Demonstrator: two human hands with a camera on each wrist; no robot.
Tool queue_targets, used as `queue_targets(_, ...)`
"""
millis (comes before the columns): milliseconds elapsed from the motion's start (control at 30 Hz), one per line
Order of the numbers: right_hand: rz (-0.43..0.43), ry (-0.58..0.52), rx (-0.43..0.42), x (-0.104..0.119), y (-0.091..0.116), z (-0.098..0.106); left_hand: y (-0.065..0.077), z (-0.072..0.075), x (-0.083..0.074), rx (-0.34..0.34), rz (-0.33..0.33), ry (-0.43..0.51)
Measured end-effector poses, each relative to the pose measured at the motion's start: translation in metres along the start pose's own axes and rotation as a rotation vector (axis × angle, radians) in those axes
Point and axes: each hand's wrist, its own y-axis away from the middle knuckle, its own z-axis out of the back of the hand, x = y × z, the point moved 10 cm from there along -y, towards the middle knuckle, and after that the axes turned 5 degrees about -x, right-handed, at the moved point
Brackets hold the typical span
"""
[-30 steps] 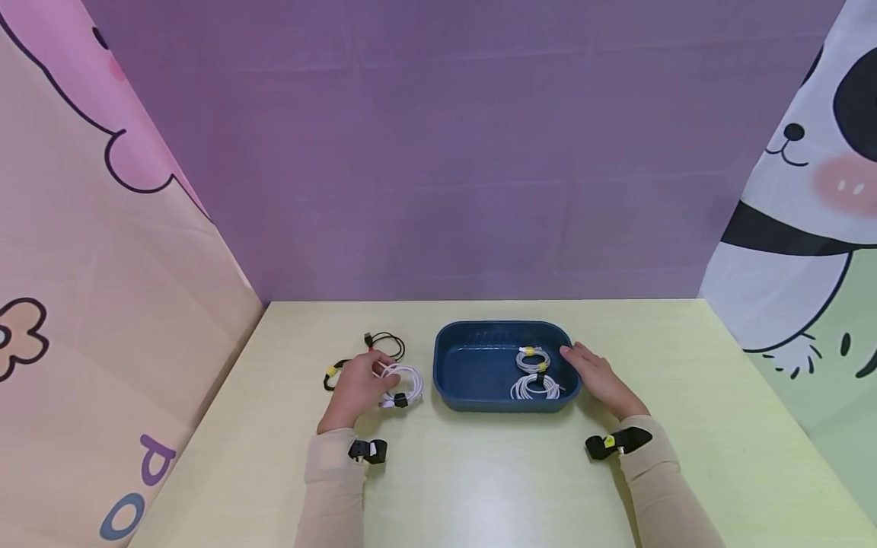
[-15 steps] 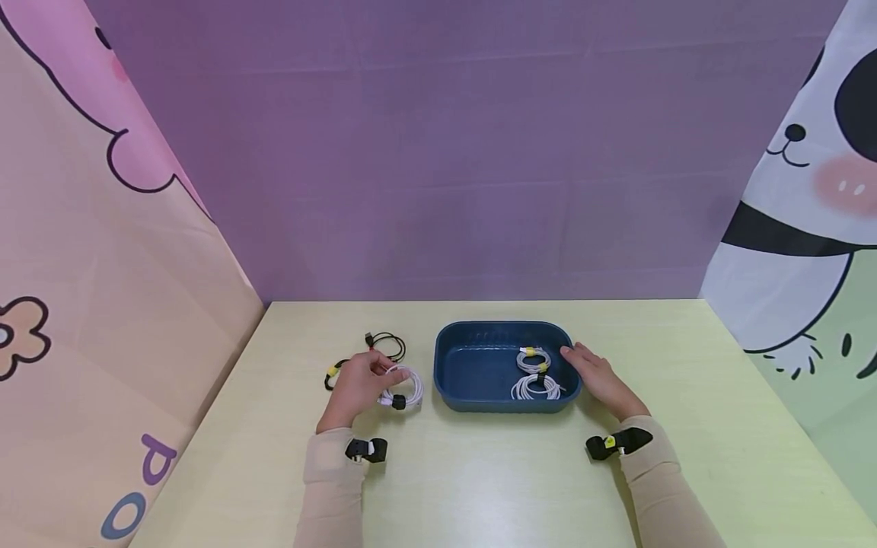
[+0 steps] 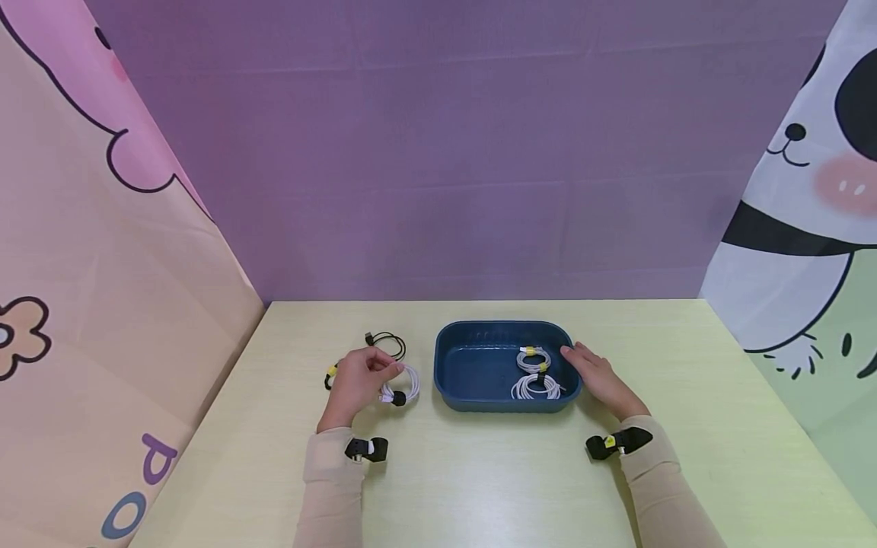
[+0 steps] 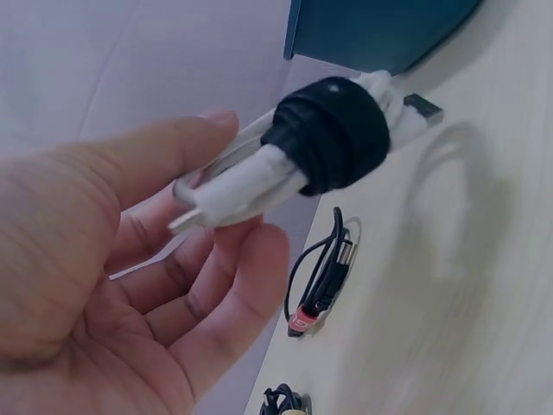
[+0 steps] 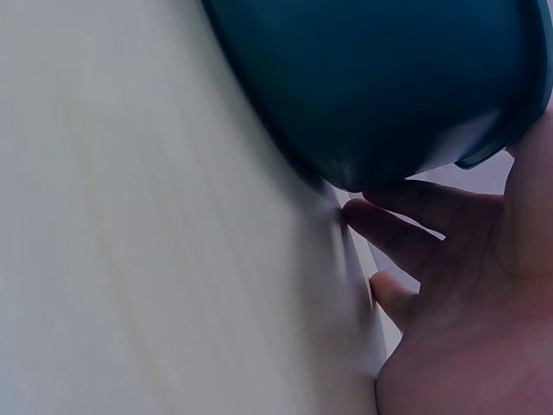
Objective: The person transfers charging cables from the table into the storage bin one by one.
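Observation:
My left hand (image 3: 358, 384) pinches a coiled white USB cable (image 3: 409, 387) between thumb and fingers. A black strap (image 4: 333, 134) wraps the coil, and in the left wrist view the cable hangs above the table with its shadow below. My right hand (image 3: 599, 380) rests against the right end of a blue plastic bin (image 3: 507, 406), its fingers fairly straight along the outer wall and the thumb up at the rim. Inside the bin lie two coiled white cables, one with yellow ties (image 3: 533, 360) and one with a black tie (image 3: 537, 387).
Behind my left hand a coiled black cable (image 3: 390, 338) with a red tie lies on the pale table (image 3: 479, 487). Another black cable with a yellow tie (image 3: 332, 371) is partly hidden by that hand. A purple cloth backdrop (image 3: 438, 152) rises behind the table.
The white cable in my left hand has turned and shifted slightly left, and the thumb has moved up a little. My right hand and the bin stay in place.

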Motion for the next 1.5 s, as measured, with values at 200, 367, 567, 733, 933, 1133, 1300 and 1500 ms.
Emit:
queue_targets(200,-0.010,-0.008,-0.005,0.000,-0.001,0.001,-0.001,0.001,-0.003,0.000,0.001,0.068)
queue_targets(367,-0.017,-0.015,-0.011,-0.002,-0.003,0.002,-0.003,0.002,-0.004,-0.013,0.012,0.137)
queue_targets(567,-0.005,-0.009,-0.012,-0.001,-0.003,0.003,-0.004,0.003,-0.004,-0.036,0.027,0.192)
queue_targets(733,0.009,0.004,-0.014,0.002,-0.003,0.004,-0.004,0.007,-0.004,-0.078,0.019,0.218)
queue_targets(933,0.011,0.026,-0.011,0.002,-0.003,0.004,-0.003,0.010,-0.006,-0.112,0.024,0.234)
queue_targets(1133,-0.007,-0.007,-0.015,-0.001,-0.003,0.004,-0.003,0.011,-0.011,-0.120,0.024,0.243)
queue_targets(1300,-0.017,-0.012,-0.017,-0.004,-0.003,0.004,-0.004,0.009,-0.014,-0.116,0.013,0.255)
queue_targets(1500,0.047,0.070,-0.038,0.005,-0.001,0.008,-0.003,0.007,-0.018,-0.102,-0.003,0.242)
